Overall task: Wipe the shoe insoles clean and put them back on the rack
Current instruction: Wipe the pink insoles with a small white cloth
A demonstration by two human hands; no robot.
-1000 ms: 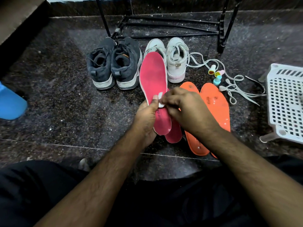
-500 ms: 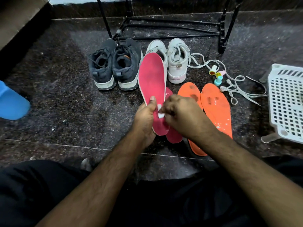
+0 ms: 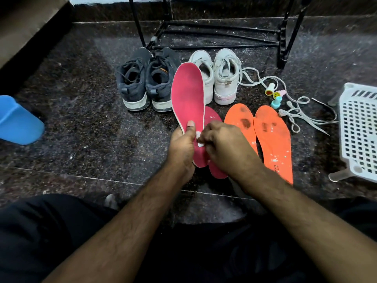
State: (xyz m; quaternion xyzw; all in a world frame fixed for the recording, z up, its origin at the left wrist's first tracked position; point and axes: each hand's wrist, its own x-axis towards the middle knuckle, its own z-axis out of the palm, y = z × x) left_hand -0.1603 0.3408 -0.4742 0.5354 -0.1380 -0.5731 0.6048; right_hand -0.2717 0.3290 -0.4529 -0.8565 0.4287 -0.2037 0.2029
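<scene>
Left hand [image 3: 182, 147]: I see it gripping the heel end of a long pink foam insole [image 3: 188, 99], thumb pressed on the pink face, toe end up and tilted away from me.
Right hand [image 3: 221, 142]: fingers curled, pinching a small white wad of cloth or tissue [image 3: 199, 139] vs. the held insole, just beside the left thumb.
Second pink insole [image 3: 214, 168]: flat on the dark speckled stone floor [image 3: 81, 123], partly under both hands and the held one.
Orange insoles: pair of flat orange foam insoles [image 3: 272, 139] on the floor right of the pink ones, side by side, w/ dark smudges and white specks.
Shoes: dark grey lace-up sneakers [image 3: 145, 82] and white sneakers [image 3: 220, 78] in a row behind the insoles, heels toward me.
Rack: black metal tube shoe rack [image 3: 220, 33] behind the shoes, only its lower bars in view.
Far right: white perforated plastic basket [image 3: 358, 131], tipped on its side; loose white laces [image 3: 299, 113] and three small coloured caps [image 3: 274, 96] betw. it and the white shoes.
Far left: blue plastic object [image 3: 19, 120], can't tell what.
</scene>
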